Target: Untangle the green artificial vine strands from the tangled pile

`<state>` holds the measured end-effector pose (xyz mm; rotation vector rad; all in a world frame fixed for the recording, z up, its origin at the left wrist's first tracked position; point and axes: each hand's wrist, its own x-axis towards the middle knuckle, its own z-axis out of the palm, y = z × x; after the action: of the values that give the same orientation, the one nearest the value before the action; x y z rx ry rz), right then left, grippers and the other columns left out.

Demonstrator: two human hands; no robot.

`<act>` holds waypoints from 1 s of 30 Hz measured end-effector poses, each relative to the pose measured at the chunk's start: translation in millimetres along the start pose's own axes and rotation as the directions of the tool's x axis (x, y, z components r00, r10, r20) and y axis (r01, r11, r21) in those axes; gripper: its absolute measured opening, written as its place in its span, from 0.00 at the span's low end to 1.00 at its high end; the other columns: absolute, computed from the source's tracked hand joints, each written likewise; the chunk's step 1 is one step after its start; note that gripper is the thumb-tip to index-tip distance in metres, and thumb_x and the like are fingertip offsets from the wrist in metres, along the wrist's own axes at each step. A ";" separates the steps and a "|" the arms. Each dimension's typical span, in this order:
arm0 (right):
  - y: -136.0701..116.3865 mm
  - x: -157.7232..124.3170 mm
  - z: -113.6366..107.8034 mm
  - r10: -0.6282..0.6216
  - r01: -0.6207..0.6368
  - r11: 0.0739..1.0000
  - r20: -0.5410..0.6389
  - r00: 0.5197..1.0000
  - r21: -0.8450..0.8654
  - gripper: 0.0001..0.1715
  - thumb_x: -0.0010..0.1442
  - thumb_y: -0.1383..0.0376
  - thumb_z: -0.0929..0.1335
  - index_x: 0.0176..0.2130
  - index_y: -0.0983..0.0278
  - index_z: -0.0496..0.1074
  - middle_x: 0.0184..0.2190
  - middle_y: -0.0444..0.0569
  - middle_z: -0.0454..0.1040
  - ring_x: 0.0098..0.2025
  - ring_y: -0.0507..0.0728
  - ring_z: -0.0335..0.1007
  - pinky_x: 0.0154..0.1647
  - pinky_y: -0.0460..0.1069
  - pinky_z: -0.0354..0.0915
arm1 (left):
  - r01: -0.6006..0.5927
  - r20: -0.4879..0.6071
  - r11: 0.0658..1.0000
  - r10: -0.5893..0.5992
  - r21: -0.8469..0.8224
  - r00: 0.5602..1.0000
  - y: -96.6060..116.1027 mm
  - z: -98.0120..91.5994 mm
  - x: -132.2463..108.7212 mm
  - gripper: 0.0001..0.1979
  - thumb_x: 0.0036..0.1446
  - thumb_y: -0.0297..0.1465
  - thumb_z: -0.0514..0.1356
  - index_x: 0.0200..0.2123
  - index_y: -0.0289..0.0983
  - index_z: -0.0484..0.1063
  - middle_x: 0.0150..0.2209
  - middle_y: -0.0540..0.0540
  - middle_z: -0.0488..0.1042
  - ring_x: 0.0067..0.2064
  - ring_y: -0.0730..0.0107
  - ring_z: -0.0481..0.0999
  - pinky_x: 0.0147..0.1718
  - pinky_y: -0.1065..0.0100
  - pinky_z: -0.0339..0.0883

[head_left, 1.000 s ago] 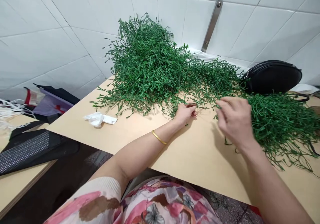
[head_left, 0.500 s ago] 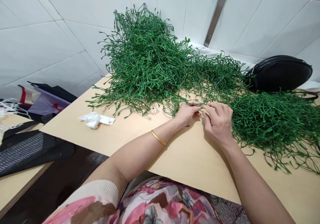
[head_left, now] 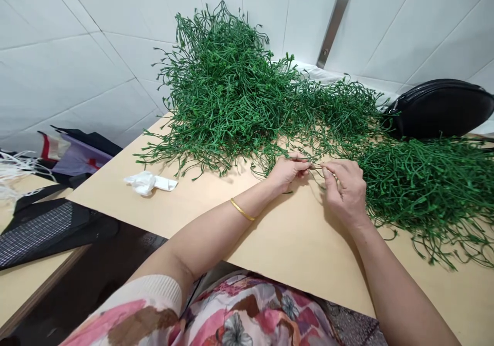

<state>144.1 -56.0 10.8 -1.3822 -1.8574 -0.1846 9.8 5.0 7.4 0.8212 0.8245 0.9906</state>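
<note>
Right hand (head_left: 346,187) eases slightly away from the left hand (head_left: 286,173) now, thumb and forefinger pinching at thin stems (head_left: 317,165); left hand, fingers curled in, pinches them too, just above the table (head_left: 301,238)! Beside the right wrist sprawls a green heap (head_left: 420,181); beyond, a taller pile (head_left: 231,88) and a black bag (head_left: 440,109).
</note>
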 end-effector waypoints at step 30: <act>9.7 6.3 2.5 0.211 -0.304 0.936 0.410 0.887 0.177 0.18 0.61 0.59 0.57 0.24 0.63 0.62 0.22 0.45 0.63 0.27 0.52 0.58 0.29 0.47 0.53 | -0.022 0.088 0.997 0.015 0.079 0.996 -3.4 -3.1 4.4 0.06 0.44 0.20 0.59 0.24 0.33 0.64 0.18 0.54 0.66 0.18 0.83 0.63 0.20 0.77 0.56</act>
<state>150.6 -46.2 10.1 -1.5583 -1.9006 0.4666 9.7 8.5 2.2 0.9358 0.7868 0.9361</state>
